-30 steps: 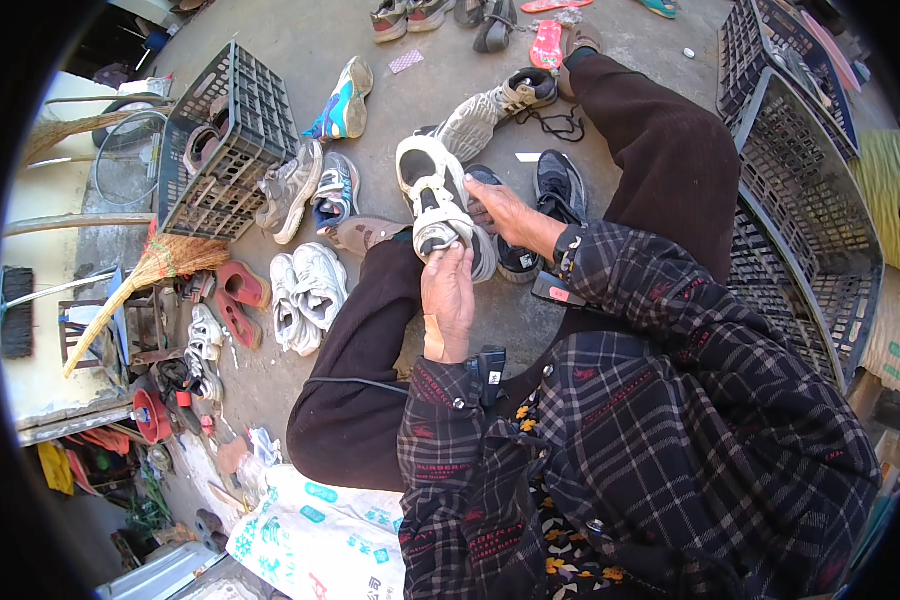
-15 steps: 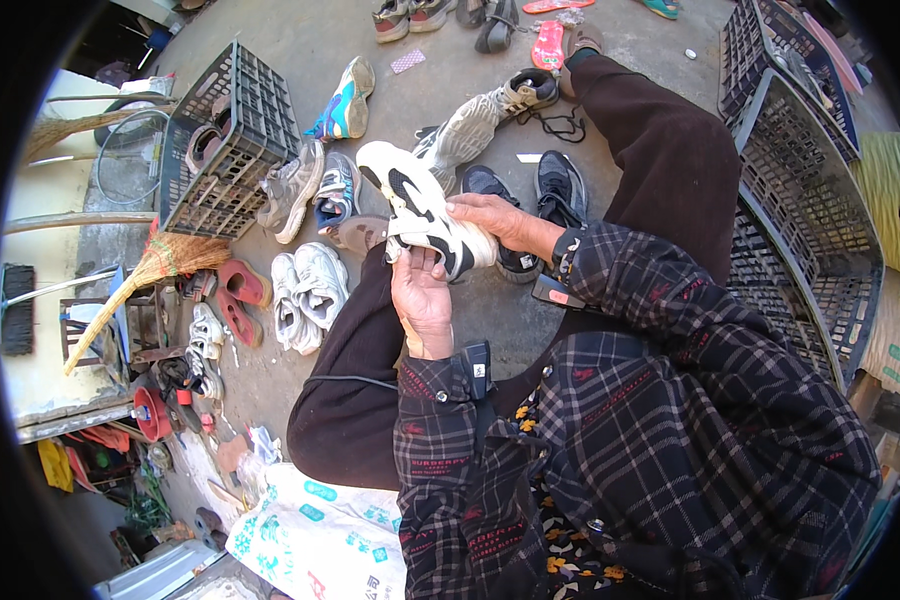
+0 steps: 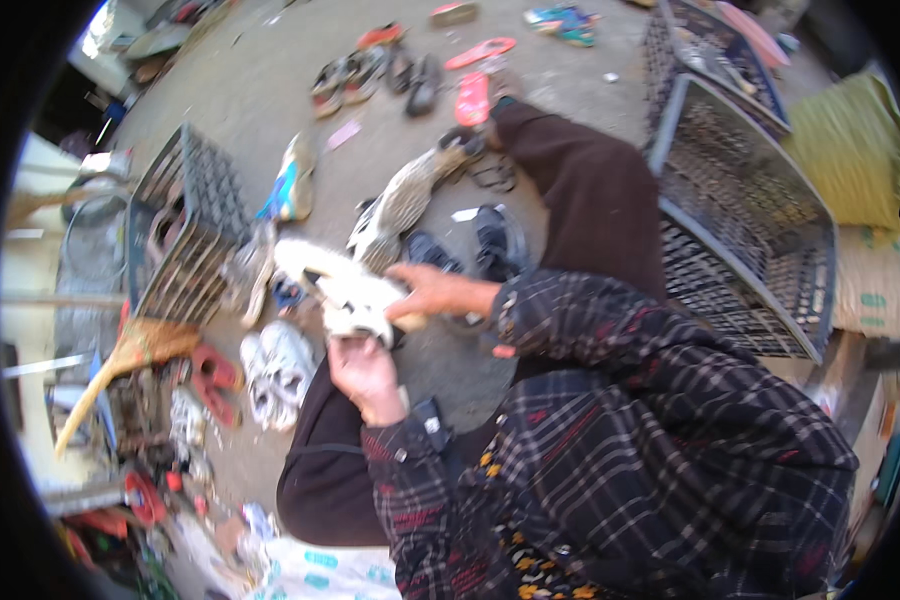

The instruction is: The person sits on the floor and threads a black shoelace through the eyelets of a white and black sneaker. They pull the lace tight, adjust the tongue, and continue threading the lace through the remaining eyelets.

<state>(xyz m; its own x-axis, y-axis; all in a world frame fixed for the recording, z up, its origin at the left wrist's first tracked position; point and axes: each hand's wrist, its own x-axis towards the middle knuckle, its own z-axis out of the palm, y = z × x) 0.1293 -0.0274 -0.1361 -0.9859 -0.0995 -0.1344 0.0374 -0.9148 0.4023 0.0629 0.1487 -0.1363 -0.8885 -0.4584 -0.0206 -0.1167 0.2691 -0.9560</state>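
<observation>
A white sneaker with black patches is held up in both hands, slightly blurred. My left hand grips it from below, at the end nearest me. My right hand is closed round its right side. Beyond it lies a pale grey sneaker with its sole showing. A dark lace-up shoe rests on the ground to the right, with another dark shoe partly behind my right hand. To the left is a pair of white sneakers; a blue and white sneaker stands farther off.
A grey plastic crate with shoes inside stands at left, beside a straw broom. Red shoes lie near it. Larger black crates are on the right. Pink insoles and more shoes lie far ahead.
The view has swung, so the ground and crates appear shifted, with more of the far ground showing. Both hands still hold the white sneaker, now lower and farther left in the picture.
</observation>
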